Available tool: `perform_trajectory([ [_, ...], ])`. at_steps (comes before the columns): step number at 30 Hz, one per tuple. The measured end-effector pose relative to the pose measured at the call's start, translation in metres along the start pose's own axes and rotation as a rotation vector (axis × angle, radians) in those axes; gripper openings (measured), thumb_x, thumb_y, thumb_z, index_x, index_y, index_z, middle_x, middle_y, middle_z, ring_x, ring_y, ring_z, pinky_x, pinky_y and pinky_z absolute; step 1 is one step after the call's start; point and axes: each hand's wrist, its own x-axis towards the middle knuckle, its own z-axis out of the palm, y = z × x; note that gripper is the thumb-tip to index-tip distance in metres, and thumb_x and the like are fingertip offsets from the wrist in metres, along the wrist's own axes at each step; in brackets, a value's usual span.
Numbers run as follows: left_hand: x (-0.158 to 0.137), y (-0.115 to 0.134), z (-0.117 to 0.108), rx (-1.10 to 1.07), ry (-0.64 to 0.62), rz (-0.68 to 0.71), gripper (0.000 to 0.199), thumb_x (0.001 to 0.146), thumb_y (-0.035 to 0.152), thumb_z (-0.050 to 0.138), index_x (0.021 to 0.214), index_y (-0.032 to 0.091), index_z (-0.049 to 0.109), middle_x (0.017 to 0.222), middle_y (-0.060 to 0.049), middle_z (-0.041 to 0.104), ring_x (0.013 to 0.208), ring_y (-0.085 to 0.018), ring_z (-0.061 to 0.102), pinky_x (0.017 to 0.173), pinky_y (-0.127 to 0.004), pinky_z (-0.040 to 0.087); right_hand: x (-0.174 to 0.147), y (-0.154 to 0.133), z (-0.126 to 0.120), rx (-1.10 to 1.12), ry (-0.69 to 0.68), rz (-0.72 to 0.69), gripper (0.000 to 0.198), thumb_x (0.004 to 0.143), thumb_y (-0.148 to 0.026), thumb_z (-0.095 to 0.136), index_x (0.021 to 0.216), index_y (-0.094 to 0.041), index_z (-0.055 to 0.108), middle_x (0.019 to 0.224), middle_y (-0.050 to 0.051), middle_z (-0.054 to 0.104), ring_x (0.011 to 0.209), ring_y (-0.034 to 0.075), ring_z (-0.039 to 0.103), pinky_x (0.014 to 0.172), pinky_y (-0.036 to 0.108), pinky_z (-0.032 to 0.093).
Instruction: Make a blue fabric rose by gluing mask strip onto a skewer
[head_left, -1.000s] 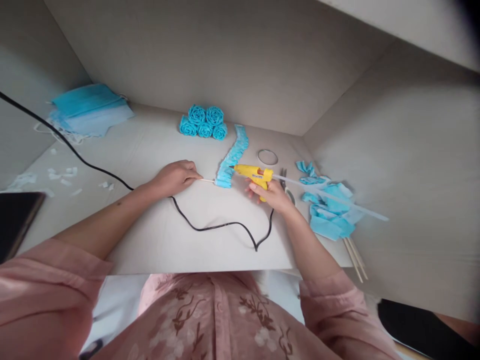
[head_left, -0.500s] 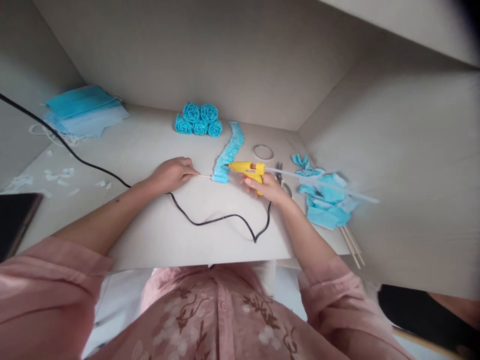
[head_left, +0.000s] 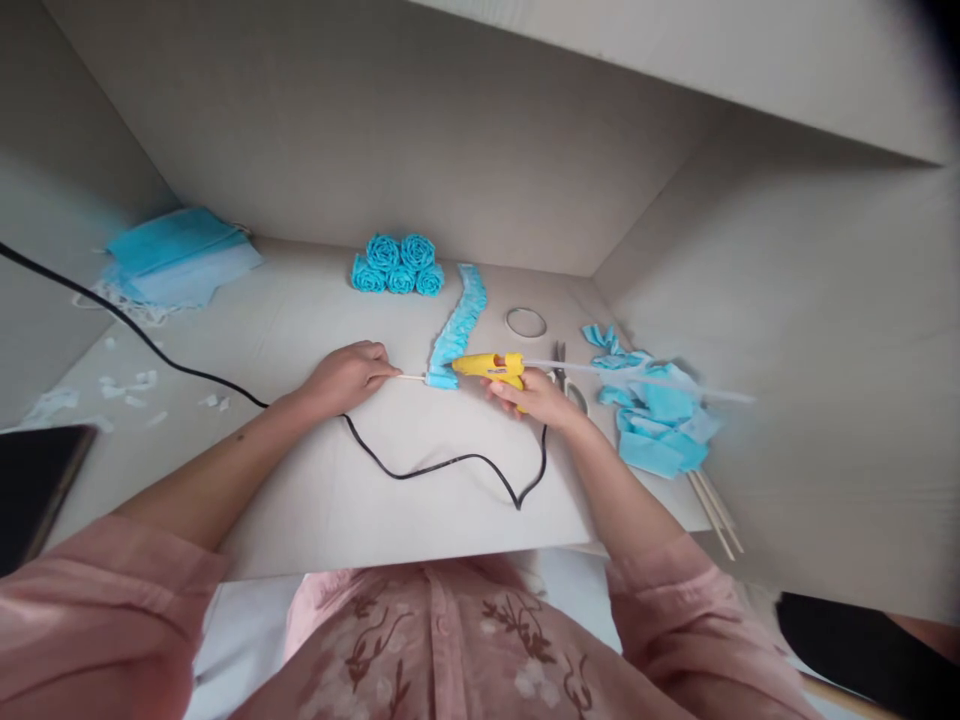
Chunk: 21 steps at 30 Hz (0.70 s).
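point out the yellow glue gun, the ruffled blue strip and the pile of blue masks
yellow glue gun (head_left: 481, 364): head view, on the side of its body
ruffled blue strip (head_left: 464, 315): head view, mid-length
pile of blue masks (head_left: 180, 243): head view, on the top mask

Two bare forearms (head_left: 253, 445) reach forward and angle inward toward each other, the left hand (head_left: 346, 377) held in a fingertip pinch, the right hand (head_left: 538, 397) curled in a grip, its thumb (head_left: 504, 391) pointing leftward
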Motion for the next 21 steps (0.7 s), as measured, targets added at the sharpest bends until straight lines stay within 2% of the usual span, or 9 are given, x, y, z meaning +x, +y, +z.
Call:
perform_trajectory([
  [4,-0.0003,0.0008,-0.0006,0.001,0.006,-0.002,0.031,0.097,0.019,0.05,0.103,0.022,0.08,0.092,-0.006,0.069,0.087,-0.018,0.063,0.073,-0.028,0.046,-0.0015,-0.0014,-0.0007,-0.011,-0.005,0.001,0.053,0.079,-0.065,0.067,0.091,-0.014,0.071,0.058,-0.003,0.057,0.047,0.01,0.051,0.045,0.022,0.043],
  [12,-0.0011,0.0,-0.0001,-0.006,0.006,0.006,0.031,0.097,0.019,0.05,0.104,0.021,0.08,0.091,-0.007,0.069,0.087,-0.019,0.063,0.073,-0.028,0.046,-0.0022,-0.0001,-0.0018,0.013,0.004,0.011,0.051,0.08,-0.062,0.066,0.095,-0.014,0.072,0.058,-0.003,0.057,0.048,0.01,0.051,0.045,0.022,0.044],
  [16,-0.0019,-0.0001,0.0002,-0.019,0.009,0.003,0.032,0.098,0.02,0.048,0.104,0.021,0.08,0.092,-0.007,0.069,0.087,-0.019,0.063,0.074,-0.029,0.046,-0.0011,0.0003,-0.0007,0.069,-0.001,-0.009,0.053,0.078,-0.061,0.07,0.102,-0.015,0.072,0.087,0.007,0.074,0.058,0.012,0.061,0.044,0.023,0.048],
  [18,-0.0022,0.0001,0.0005,-0.031,0.016,0.0,0.032,0.098,0.021,0.048,0.103,0.021,0.08,0.092,-0.007,0.069,0.087,-0.019,0.062,0.074,-0.029,0.046,-0.0005,0.0003,0.0003,0.1,-0.006,-0.027,0.052,0.077,-0.061,0.072,0.102,-0.015,0.072,0.1,0.011,0.076,0.066,0.015,0.066,0.046,0.023,0.05],
  [21,-0.0024,0.0003,0.0013,-0.038,0.028,-0.006,0.033,0.099,0.021,0.047,0.101,0.021,0.08,0.091,-0.007,0.068,0.088,-0.019,0.062,0.075,-0.03,0.046,-0.0006,0.0003,0.0016,0.147,-0.004,-0.033,0.052,0.078,-0.06,0.073,0.104,-0.015,0.072,0.107,0.014,0.077,0.075,0.017,0.072,0.049,0.023,0.052],
])
